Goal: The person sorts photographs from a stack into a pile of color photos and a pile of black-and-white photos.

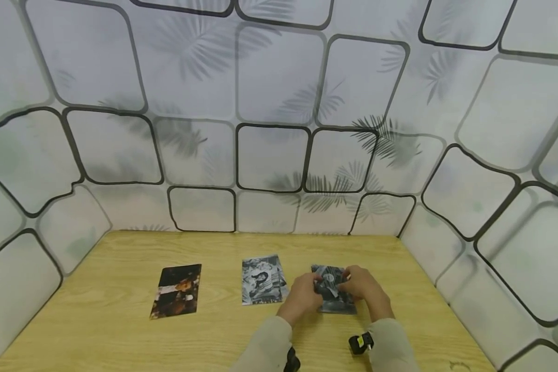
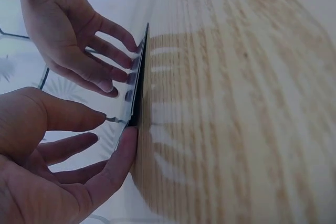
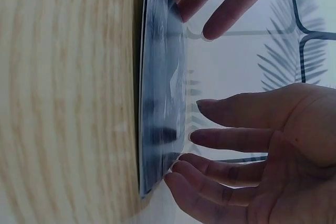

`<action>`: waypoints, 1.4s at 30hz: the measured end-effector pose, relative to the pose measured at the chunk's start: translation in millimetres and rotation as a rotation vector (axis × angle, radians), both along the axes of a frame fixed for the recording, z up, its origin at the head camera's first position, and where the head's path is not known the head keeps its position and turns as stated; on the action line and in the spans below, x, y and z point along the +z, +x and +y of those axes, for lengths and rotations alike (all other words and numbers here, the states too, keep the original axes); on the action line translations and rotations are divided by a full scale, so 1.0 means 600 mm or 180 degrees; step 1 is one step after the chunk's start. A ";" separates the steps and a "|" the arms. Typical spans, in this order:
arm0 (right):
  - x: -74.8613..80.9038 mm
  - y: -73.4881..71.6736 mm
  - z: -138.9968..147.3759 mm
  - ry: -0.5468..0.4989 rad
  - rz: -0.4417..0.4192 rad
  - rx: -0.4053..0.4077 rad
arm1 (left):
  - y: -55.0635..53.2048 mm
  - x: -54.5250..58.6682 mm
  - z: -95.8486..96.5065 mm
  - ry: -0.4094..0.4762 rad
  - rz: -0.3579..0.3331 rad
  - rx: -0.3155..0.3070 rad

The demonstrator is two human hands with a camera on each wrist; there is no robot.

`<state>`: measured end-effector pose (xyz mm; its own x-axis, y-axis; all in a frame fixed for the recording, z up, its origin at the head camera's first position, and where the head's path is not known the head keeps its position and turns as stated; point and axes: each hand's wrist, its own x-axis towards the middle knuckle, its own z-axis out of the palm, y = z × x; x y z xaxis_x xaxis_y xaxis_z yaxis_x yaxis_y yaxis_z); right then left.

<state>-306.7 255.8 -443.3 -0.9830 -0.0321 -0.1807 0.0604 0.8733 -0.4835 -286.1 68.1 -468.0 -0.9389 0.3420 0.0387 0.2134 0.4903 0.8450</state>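
Note:
On the right of the table in the head view lies a dark black-and-white photo print (image 1: 336, 305) with a light shape in its middle. My left hand (image 1: 304, 293) touches its left edge, one finger against the rim in the left wrist view, the thumb held above. My right hand (image 1: 363, 287) is at the opposite edge; its lower fingertips touch the print (image 3: 160, 93) in the right wrist view, while thumb and forefinger stay off it. Fingers of both hands are loosely extended. Seen side-on, the print (image 2: 138, 80) lies close to the wood.
A second black-and-white print (image 1: 262, 281) lies in the middle, left of my left hand. Further left is a dark colour print (image 1: 176, 292), slightly turned. The wooden table (image 1: 121, 341) meets patterned fabric walls (image 1: 269, 155) at the back and sides.

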 end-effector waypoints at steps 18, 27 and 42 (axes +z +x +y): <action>-0.011 0.008 0.006 -0.0060 0.0054 -0.0025 | 0.016 -0.010 -0.001 0.0293 -0.0097 0.0044; -0.008 0.009 0.007 -0.0056 0.0134 0.0007 | 0.013 -0.012 -0.028 0.0375 -0.0079 0.0070; 0.012 0.006 -0.049 -0.0136 0.0586 0.0261 | -0.003 0.026 -0.145 -0.0052 0.0289 0.0133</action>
<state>-303.0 226.3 -436.2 -0.9931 -0.1171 0.0051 -0.1029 0.8501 -0.5165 -287.7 -19.0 -452.1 -0.9452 0.3040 0.1191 0.2679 0.5138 0.8150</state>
